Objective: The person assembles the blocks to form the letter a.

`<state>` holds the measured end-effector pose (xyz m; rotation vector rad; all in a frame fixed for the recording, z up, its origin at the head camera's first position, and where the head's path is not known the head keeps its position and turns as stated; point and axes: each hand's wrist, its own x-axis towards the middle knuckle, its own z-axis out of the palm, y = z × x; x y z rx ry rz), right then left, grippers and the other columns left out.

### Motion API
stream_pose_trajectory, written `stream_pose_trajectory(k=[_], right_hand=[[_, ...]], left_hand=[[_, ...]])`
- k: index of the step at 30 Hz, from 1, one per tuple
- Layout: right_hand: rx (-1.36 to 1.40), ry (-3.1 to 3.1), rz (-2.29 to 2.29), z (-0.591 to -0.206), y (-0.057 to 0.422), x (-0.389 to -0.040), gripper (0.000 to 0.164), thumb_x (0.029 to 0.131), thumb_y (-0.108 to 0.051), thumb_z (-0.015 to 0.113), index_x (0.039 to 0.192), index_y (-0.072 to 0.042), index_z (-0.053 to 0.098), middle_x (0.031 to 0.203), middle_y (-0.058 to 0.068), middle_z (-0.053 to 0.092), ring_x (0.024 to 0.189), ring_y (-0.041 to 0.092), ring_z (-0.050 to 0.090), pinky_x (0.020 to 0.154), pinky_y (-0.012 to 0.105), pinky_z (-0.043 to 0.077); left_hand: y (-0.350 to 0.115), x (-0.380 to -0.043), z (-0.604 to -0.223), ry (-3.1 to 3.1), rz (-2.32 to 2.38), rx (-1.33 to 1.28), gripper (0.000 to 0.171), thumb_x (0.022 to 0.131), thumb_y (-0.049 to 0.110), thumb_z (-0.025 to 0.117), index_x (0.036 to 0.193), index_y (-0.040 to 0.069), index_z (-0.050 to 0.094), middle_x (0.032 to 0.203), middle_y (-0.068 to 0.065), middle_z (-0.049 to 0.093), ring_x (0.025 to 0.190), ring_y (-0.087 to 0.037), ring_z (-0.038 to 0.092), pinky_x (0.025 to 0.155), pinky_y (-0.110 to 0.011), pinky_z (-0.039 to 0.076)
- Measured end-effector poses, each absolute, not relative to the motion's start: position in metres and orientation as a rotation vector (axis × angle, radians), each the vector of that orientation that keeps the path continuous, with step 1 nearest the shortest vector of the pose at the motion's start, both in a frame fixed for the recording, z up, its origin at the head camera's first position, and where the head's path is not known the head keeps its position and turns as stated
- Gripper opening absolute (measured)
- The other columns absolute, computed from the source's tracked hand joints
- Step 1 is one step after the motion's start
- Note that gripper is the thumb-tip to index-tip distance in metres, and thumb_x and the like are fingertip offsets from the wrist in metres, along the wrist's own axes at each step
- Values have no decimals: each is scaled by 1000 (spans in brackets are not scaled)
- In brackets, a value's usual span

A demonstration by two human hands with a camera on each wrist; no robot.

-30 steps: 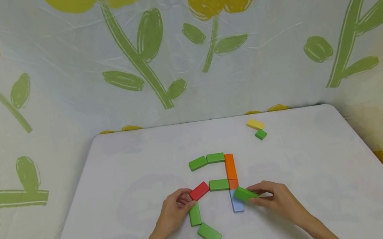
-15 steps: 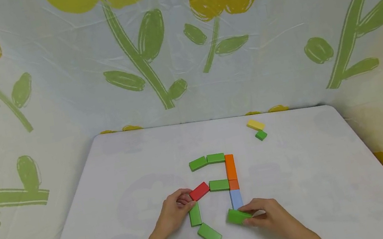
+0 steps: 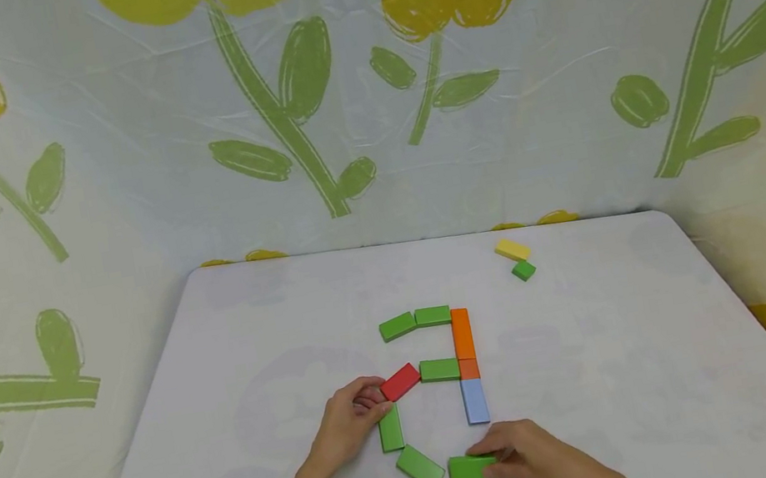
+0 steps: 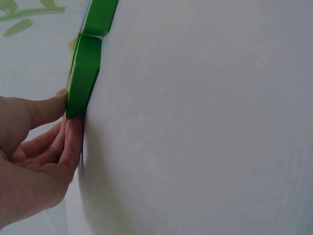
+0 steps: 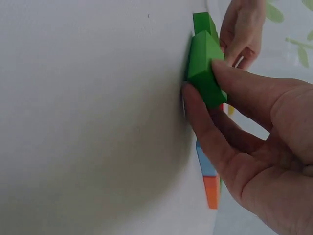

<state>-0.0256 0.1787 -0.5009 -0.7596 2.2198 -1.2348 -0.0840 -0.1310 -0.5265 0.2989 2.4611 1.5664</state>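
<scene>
My left hand [image 3: 344, 425] rests at the left end of a red block [image 3: 401, 382], its thumb and index finger pinching that end. Just below it stands a green block [image 3: 390, 428], close to the thumb; in the left wrist view a green block [image 4: 84, 76] hides the red one. My right hand [image 3: 533, 455] grips another green block [image 3: 470, 470] by its right end, low on the table. In the right wrist view, thumb and fingers hold this block [image 5: 205, 58] on opposite sides. A slanted green block [image 3: 421, 469] lies a small gap to its left.
More flat blocks continue the outline: two green ones [image 3: 415, 321] on top, a green middle block [image 3: 439, 370], orange pieces [image 3: 462, 334] and a blue block [image 3: 474, 401]. A yellow block [image 3: 512, 249] and a small green block [image 3: 523, 270] lie farther back on the white table [image 3: 252, 320].
My right hand has carried its green block from over the blue block down toward the near side and slightly left, turning it nearly level. The left hand has stayed put.
</scene>
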Motion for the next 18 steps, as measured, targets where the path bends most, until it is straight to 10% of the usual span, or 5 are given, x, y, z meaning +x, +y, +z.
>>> stream_pose_trajectory(k=[18], right_hand=[[-788, 2500, -973, -503, 167, -10, 29, 90, -13, 80, 119, -10, 74, 111, -6, 58, 102, 11, 55, 84, 26, 56]], left_hand=[[-132, -83, -525, 2452, 1581, 315, 32, 92, 9, 78, 121, -1, 68, 91, -3, 66, 85, -17, 61, 75, -23, 54]])
